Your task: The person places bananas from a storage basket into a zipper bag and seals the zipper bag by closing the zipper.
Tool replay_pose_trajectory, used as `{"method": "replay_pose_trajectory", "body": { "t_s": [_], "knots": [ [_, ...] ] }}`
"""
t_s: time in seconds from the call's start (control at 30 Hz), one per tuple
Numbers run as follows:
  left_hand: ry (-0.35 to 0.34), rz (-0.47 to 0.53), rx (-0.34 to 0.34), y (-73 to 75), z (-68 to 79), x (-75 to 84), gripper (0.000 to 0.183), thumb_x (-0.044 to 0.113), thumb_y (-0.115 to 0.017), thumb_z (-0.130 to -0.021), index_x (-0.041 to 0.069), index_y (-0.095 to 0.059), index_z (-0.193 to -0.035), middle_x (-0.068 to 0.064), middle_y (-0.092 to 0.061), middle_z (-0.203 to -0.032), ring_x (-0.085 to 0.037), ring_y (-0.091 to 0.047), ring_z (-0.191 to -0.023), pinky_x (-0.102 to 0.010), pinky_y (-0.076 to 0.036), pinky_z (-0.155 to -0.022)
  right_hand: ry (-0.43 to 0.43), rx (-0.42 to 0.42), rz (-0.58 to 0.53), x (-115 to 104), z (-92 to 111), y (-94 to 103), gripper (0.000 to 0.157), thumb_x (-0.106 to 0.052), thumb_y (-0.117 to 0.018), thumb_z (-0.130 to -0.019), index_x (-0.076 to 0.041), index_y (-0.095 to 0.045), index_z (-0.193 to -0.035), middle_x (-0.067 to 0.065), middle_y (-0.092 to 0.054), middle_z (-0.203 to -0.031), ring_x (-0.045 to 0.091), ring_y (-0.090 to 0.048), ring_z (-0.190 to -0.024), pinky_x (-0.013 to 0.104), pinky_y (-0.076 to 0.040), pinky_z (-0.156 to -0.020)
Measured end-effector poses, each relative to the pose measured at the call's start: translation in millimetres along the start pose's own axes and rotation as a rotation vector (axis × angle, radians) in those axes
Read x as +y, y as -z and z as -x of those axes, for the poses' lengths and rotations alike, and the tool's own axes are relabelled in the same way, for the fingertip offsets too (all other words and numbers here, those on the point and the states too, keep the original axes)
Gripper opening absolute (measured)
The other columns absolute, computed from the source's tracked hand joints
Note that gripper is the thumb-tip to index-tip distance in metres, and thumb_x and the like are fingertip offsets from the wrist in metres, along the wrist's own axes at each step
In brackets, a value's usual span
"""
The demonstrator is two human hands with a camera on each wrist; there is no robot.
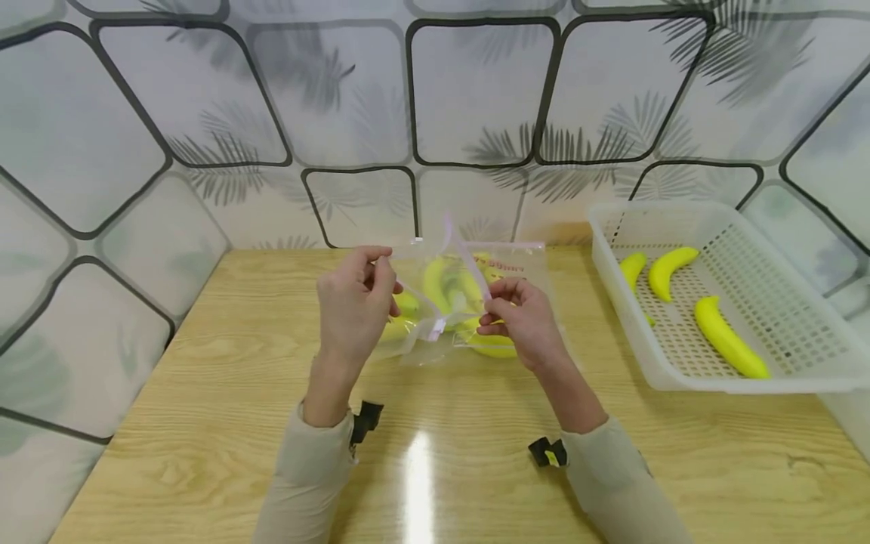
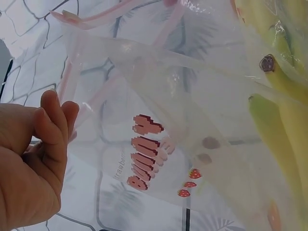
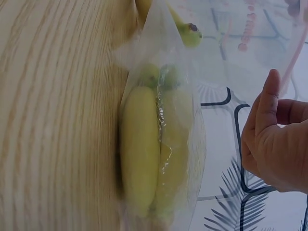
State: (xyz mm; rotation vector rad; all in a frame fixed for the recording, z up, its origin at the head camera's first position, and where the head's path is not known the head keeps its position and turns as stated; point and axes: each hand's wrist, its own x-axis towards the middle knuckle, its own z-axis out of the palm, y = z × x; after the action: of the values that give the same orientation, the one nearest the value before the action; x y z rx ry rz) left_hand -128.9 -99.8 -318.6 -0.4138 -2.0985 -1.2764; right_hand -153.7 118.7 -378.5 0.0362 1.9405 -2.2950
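A clear zip bag [image 1: 424, 351] with a pinkish closure strip lies in the middle of the table, yellow bananas [image 3: 139, 144] inside it. My left hand [image 1: 356, 302] pinches the strip at the bag's left side, thumb against curled fingers. On the other side, my right hand [image 1: 519, 321] pinches the strip between thumb and fingers. The bag's mouth stands apart between both hands. Pink "BUNNY" lettering [image 2: 147, 151] and small strawberries show through the film in the left wrist view. Behind, clear film with red print [image 1: 499, 264] reaches right; whether it is a second bag I cannot tell.
At the right stands a white perforated basket [image 1: 669, 378] with several bananas, one banana [image 1: 727, 340] lying near its front. The wooden table [image 1: 204, 423] meets a patterned wall covering [image 1: 476, 91] at the back and sides.
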Motion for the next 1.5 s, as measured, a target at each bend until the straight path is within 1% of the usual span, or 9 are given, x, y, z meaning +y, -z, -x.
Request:
{"method": "replay_pose_trajectory", "body": {
  "t_s": [0.27, 0.47, 0.6, 0.73, 0.93, 1.13, 1.27, 1.37, 1.5],
  "knots": [
    [0.006, -0.074, 0.005, -0.3, 1.1, 4.2, 0.01, -0.005, -0.056, -0.091, -0.007, -0.065, -0.092, -0.007, -0.063, -0.055, -0.009, -0.051, -0.036, -0.017, -0.044, -0.037, 0.007, 0.017, 0.056, -2.3, 0.4, -0.7, 0.018, 0.006, -0.056, -0.095, 0.01, -0.054, -0.112, 0.011, -0.053, -0.097, 0.015, -0.062, -0.063, 0.03, -0.061, -0.063],
    [-0.037, -0.271, 0.067, 1.4, 2.3, 5.7, 0.007, 0.002, -0.06, -0.091, -0.002, -0.065, -0.088, -0.004, -0.053, -0.047, -0.008, -0.036, -0.034, -0.022, -0.024, -0.035, 0.006, 0.014, 0.081, -1.2, 1.2, -0.9, 0.02, 0.006, -0.056, -0.095, 0.011, -0.054, -0.114, 0.012, -0.053, -0.098, 0.015, -0.062, -0.064, 0.03, -0.061, -0.064],
    [-0.076, -0.397, 0.134, 1.0, 3.1, 4.8, 0.01, 0.004, -0.059, -0.091, -0.002, -0.064, -0.086, -0.006, -0.055, -0.05, -0.013, -0.038, -0.036, -0.026, -0.026, -0.037, 0.014, 0.019, 0.104, -0.5, 1.6, -1.6, 0.021, 0.005, -0.056, -0.095, 0.012, -0.055, -0.115, 0.012, -0.052, -0.099, 0.015, -0.062, -0.065, 0.03, -0.061, -0.064],
    [-0.109, -0.468, 0.164, 1.5, 3.4, 4.1, 0.01, 0.005, -0.059, -0.092, -0.001, -0.064, -0.085, -0.008, -0.06, -0.054, -0.017, -0.044, -0.036, -0.027, -0.028, -0.037, 0.024, 0.022, 0.124, -0.7, 1.5, -3.2, 0.023, 0.006, -0.056, -0.094, 0.013, -0.055, -0.116, 0.012, -0.052, -0.098, 0.015, -0.062, -0.064, 0.03, -0.061, -0.063],
    [-0.154, -0.347, 0.109, 1.4, 2.9, 4.9, 0.009, 0.001, -0.058, -0.093, -0.004, -0.062, -0.088, -0.007, -0.055, -0.052, -0.013, -0.039, -0.037, -0.025, -0.028, -0.037, 0.042, 0.028, 0.187, -1.6, 1.7, -4.7, 0.026, 0.006, -0.056, -0.092, 0.013, -0.055, -0.117, 0.014, -0.053, -0.103, 0.014, -0.062, -0.065, 0.028, -0.06, -0.061],
    [-0.145, -0.239, 0.076, -1.7, 3.8, 2.3, 0.006, -0.002, -0.057, -0.094, -0.005, -0.06, -0.09, -0.006, -0.05, -0.049, -0.01, -0.035, -0.036, -0.023, -0.028, -0.036, 0.053, 0.004, 0.245, -3.6, 4.0, -4.4, 0.029, 0.003, -0.055, -0.09, 0.009, -0.055, -0.118, 0.015, -0.053, -0.111, 0.017, -0.062, -0.067, 0.028, -0.06, -0.06],
    [-0.129, -0.207, 0.058, -4.0, 4.0, 1.2, 0.005, -0.001, -0.056, -0.094, -0.005, -0.059, -0.092, -0.007, -0.054, -0.051, -0.011, -0.038, -0.036, -0.021, -0.029, -0.036, 0.08, -0.035, 0.367, -7.1, 7.6, -0.4, 0.029, -0.003, -0.055, -0.092, 0.004, -0.055, -0.121, 0.017, -0.054, -0.115, 0.03, -0.065, -0.075, 0.034, -0.06, -0.065],
    [-0.099, -0.171, 0.046, -5.1, 4.1, 0.3, 0.006, -0.001, -0.056, -0.095, -0.005, -0.059, -0.093, -0.007, -0.058, -0.052, -0.012, -0.046, -0.035, -0.018, -0.03, -0.035, 0.106, -0.06, 0.489, -9.7, 9.8, 3.4, 0.028, -0.008, -0.055, -0.095, 0.0, -0.056, -0.121, 0.016, -0.056, -0.116, 0.038, -0.065, -0.083, 0.041, -0.06, -0.07],
    [-0.032, -0.081, 0.023, -5.7, 4.2, 0.8, 0.007, 0.001, -0.055, -0.097, -0.004, -0.06, -0.095, -0.009, -0.063, -0.055, -0.015, -0.056, -0.037, -0.014, -0.035, -0.034, 0.163, -0.051, 0.637, -15.8, 13.6, 8.3, 0.027, -0.011, -0.054, -0.097, -0.002, -0.058, -0.122, 0.016, -0.059, -0.118, 0.035, -0.064, -0.088, 0.039, -0.056, -0.07]
  ]
}}
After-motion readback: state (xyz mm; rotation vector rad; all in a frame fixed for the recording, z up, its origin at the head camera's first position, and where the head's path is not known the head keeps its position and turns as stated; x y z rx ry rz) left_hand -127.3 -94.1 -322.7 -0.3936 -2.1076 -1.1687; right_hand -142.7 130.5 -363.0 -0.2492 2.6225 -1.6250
